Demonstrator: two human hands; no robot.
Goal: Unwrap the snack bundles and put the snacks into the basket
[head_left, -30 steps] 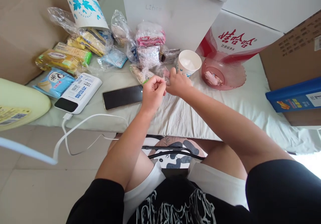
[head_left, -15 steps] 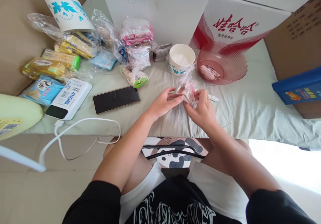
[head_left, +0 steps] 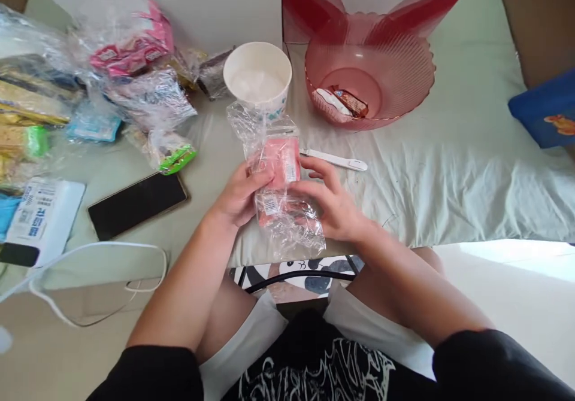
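A clear plastic bag with pink packets (head_left: 281,164) is held up in front of me, its crinkled lower end hanging toward the table's edge. My left hand (head_left: 242,194) grips its left side, thumb across the front. On the right side, my right hand (head_left: 332,200) has curled fingers on the pink packet and the loose plastic, part of the thumb behind the film. Just beyond the bag stands a white paper cup (head_left: 258,72) with whitish contents. A white utility knife (head_left: 335,159) lies beside my right fingers.
A pink ribbed bowl (head_left: 395,78) with small wrapped snacks stands at the back right. Bagged snacks (head_left: 130,36) crowd the left, near a black phone (head_left: 139,205) and a white device (head_left: 45,215) with a cable. A blue box (head_left: 545,111) sits at the far right.
My view has moved closer and to the right. The bag has come toward me and turned, so the pink packets and barcodes now face up. Both hands stay on it.
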